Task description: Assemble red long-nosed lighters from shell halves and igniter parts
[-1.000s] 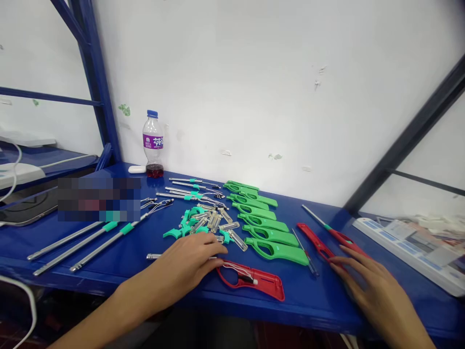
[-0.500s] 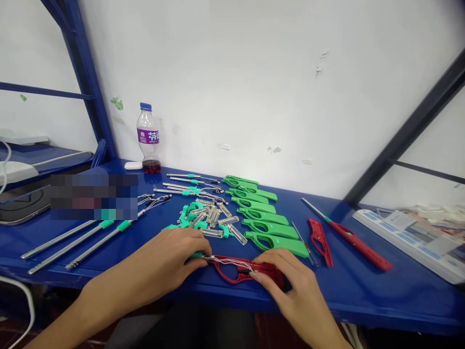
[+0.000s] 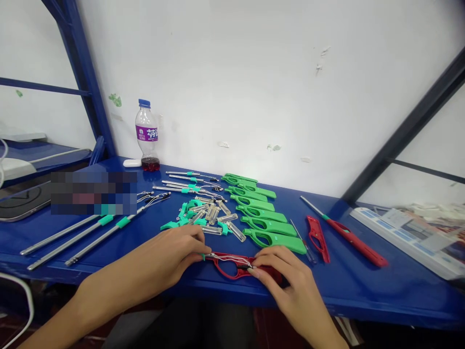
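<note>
A red lighter shell half (image 3: 228, 275) lies open near the table's front edge, with white wires (image 3: 232, 259) running along it. My left hand (image 3: 181, 249) pinches the wired metal tube with its teal collar at the shell's left end; the fingers partly hide it. With thumb and fingertips my right hand (image 3: 286, 281) grips the black wire connector (image 3: 244, 266) over the shell, covering the shell's right part. Behind them lie green shell halves (image 3: 271, 227), transparent fuel tanks (image 3: 237, 231) and teal plastic pieces (image 3: 170, 225).
Metal tubes with wires (image 3: 98, 240) lie at the left, more behind. Rightward are a screwdriver (image 3: 308, 252), a red shell piece (image 3: 318, 238), a red lighter (image 3: 358, 244) and a white power strip (image 3: 403, 245). A bottle (image 3: 147, 138) stands by the wall.
The teal collar and tube in my left hand have turned and sit closer to the shell's left end. My right hand stays at the connector. The view has shifted slightly.
</note>
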Demonstrator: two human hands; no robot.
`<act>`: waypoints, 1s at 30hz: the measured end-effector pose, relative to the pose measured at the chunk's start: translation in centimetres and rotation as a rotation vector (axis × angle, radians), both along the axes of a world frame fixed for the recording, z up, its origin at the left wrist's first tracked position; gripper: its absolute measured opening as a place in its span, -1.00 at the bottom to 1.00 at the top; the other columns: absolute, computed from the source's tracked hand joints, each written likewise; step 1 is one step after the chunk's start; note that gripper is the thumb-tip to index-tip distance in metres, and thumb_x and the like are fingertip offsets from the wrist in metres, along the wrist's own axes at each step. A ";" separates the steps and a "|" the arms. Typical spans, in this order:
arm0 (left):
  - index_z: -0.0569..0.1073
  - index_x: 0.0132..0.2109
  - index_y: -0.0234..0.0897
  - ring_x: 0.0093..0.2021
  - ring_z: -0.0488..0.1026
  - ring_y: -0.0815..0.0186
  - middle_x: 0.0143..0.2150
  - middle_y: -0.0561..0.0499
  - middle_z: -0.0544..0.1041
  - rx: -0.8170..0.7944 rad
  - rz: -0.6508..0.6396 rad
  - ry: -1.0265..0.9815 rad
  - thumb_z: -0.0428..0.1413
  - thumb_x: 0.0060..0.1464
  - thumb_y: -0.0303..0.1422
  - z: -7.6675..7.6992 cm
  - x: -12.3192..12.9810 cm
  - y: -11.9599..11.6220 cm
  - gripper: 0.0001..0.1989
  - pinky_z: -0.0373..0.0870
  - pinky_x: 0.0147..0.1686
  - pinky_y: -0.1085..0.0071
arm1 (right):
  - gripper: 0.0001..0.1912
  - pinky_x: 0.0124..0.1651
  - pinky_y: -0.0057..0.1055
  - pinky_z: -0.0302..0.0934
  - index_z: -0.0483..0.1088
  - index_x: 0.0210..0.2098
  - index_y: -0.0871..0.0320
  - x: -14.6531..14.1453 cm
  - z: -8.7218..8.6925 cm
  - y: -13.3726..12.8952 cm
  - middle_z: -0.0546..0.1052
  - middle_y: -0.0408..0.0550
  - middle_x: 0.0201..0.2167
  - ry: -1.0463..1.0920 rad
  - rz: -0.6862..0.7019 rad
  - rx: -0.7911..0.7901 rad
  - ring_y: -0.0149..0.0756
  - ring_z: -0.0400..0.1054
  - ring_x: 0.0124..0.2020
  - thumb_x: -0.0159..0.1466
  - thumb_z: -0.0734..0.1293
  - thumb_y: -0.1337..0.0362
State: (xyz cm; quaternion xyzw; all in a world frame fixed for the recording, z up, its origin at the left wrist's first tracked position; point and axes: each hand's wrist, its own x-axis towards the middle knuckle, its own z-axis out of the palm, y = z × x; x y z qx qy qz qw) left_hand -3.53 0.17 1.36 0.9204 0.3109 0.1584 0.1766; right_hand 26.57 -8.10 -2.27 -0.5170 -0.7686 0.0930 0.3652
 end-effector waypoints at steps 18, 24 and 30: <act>0.65 0.02 -0.05 -0.01 0.55 0.16 0.06 -0.03 0.59 0.103 0.103 0.037 -0.04 0.53 -0.34 0.3 1.0 -1.5 -0.67 0.43 0.03 0.23 | -0.89 0.01 -0.27 0.44 0.60 -0.13 0.02 -0.1 -0.5 0.1 0.69 -0.08 -0.11 0.017 0.049 0.110 -0.17 0.59 -0.09 0.51 0.39 0.25; 0.61 0.16 -0.17 0.06 0.49 0.06 0.05 -0.10 0.56 0.201 0.190 0.016 0.00 0.49 -0.42 0.5 2.1 0.3 -0.69 0.44 0.05 0.14 | -0.91 0.05 -0.28 0.41 0.59 -0.13 0.01 -0.3 -0.4 0.0 0.68 -0.12 -0.09 0.024 0.036 0.082 -0.20 0.58 -0.06 0.49 0.41 0.29; 0.64 0.06 -0.20 0.06 0.47 0.02 0.02 -0.11 0.55 0.222 0.181 0.173 0.08 0.46 -0.42 1.5 3.5 2.3 -0.77 0.46 -0.01 0.13 | -0.91 0.03 -0.29 0.40 0.58 -0.14 0.02 -0.2 -0.7 0.2 0.68 -0.12 -0.10 0.039 0.057 0.107 -0.21 0.58 -0.08 0.49 0.40 0.30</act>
